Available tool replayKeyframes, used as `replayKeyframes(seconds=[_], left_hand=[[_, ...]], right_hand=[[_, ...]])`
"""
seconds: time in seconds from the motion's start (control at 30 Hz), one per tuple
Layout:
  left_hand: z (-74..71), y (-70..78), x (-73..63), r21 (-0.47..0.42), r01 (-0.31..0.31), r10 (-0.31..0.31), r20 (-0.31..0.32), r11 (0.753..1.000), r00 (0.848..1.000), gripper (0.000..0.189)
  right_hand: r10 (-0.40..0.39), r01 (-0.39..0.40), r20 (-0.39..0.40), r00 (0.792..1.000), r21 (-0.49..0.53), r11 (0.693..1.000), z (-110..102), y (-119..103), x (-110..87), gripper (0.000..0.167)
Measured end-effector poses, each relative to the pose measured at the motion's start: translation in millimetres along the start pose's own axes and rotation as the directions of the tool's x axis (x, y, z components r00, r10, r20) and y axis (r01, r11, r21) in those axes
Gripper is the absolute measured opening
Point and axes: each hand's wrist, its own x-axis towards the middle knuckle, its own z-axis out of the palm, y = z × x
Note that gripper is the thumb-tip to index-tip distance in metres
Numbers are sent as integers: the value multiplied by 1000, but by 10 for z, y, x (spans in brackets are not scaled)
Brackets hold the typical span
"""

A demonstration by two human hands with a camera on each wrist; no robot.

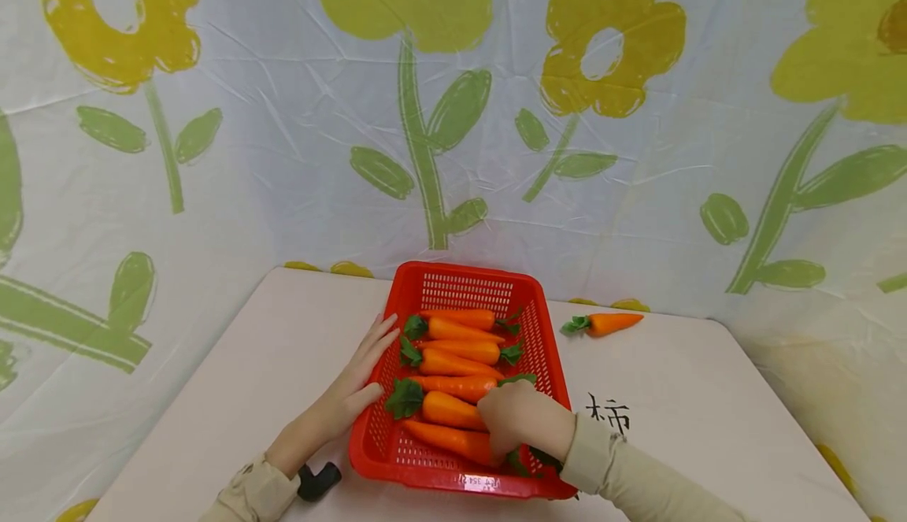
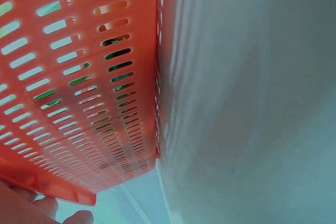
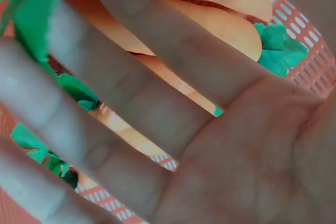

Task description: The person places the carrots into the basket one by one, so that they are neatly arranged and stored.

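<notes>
A red plastic basket [image 1: 464, 481] with slotted walls holds several orange carrots [image 1: 460, 350] with green leafy tops, lying crosswise in a row. My left hand [image 1: 357, 376] rests along the basket's left rim, its fingers extended and spread. In the left wrist view, the fingertips show beside the rim at lower left. My right hand [image 1: 520, 420] reaches down inside the basket over the near carrots. From the right wrist, the same hand [image 3: 210, 145] shows straight, slightly parted fingers among carrots and green leaves [image 3: 37, 17], gripping nothing visible. Part of the nearest carrot [image 1: 448, 438] is hidden behind that hand.
A single carrot [image 1: 613, 323] lies on the white table [image 1: 283, 349] to the right of the basket. A black object [image 1: 319, 481] sits by the left sleeve. Dark printed characters [image 1: 608, 413] mark the tabletop on the right. A flower-patterned cloth [image 1: 312, 128] hangs behind.
</notes>
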Motion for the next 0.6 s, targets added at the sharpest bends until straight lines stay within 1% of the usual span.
replayKeyframes(seconds=[0.17, 0.4, 0.5, 0.6], left_hand=[[-6, -2, 4, 2, -9, 9, -3, 1000, 1000, 77], [-3, -5, 13, 5, -15, 15, -1, 1000, 1000, 77], [-7, -12, 14, 8, -13, 13, -3, 1000, 1000, 77], [-9, -3, 12, 10, -20, 20, -7, 1000, 1000, 76]], right_hand=[[41, -41, 21, 999, -10, 999, -23, 44, -12, 26], [67, -66, 41, 997, -15, 998, -27, 47, -14, 29], [67, -66, 32, 997, -16, 998, -22, 39, -28, 30], [52, -52, 18, 998, -7, 999, -37, 50, -46, 25]])
